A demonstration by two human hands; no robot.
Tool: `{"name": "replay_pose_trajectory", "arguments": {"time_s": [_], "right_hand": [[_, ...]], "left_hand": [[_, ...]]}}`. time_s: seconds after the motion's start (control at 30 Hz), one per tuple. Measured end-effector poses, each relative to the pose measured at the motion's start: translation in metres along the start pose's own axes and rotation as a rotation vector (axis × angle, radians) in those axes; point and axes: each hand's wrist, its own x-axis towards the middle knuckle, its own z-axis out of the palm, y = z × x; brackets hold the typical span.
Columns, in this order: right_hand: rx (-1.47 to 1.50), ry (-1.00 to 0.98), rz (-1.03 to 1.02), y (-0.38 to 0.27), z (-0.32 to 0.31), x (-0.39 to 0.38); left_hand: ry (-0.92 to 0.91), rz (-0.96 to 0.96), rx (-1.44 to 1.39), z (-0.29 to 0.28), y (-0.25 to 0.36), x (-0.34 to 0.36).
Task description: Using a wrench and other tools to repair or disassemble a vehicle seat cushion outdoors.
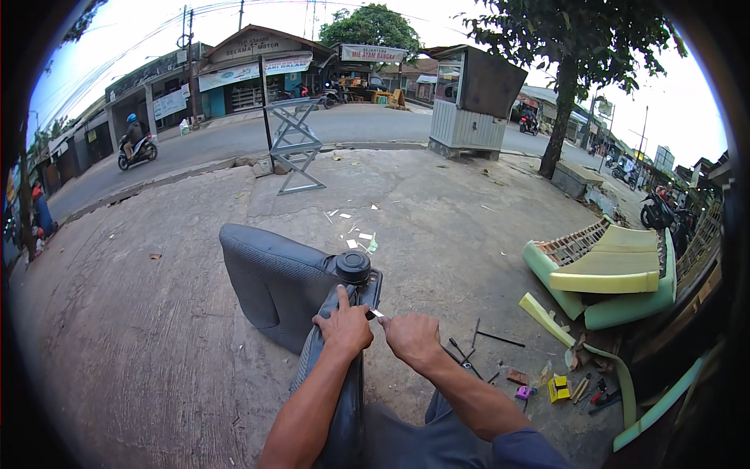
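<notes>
"How far along?"
"Underway, seemingly: the seat (269,285), front and centre, still wears its cover (285,254)."
"Hands?"
"Apart: left hand (348,328) grips the seat's edge, right hand (412,338) clamps a thin pale piece (377,313)."

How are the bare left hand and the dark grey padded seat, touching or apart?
Touching: the head view shows the left hand laid on the seat.

Concrete ground (172,313); grey road (367,125); low shopfronts (242,56); pale sky (141,27)
</notes>
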Motion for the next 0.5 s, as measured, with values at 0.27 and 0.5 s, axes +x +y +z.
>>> {"name": "replay_pose_trajectory", "arguments": {"time_s": [0.27, 0.5], "right_hand": [[0.007, 0.065, 0.014, -0.020, 0.027, -0.002], [0.042, 0.066, -0.157, 0.006, 0.038, -0.015]], "left_hand": [[0.041, -0.102, 0.034, 0.007, -0.003, 0.017], [0.015, 0.041, 0.020, -0.009, -0.009, -0.023]]}}
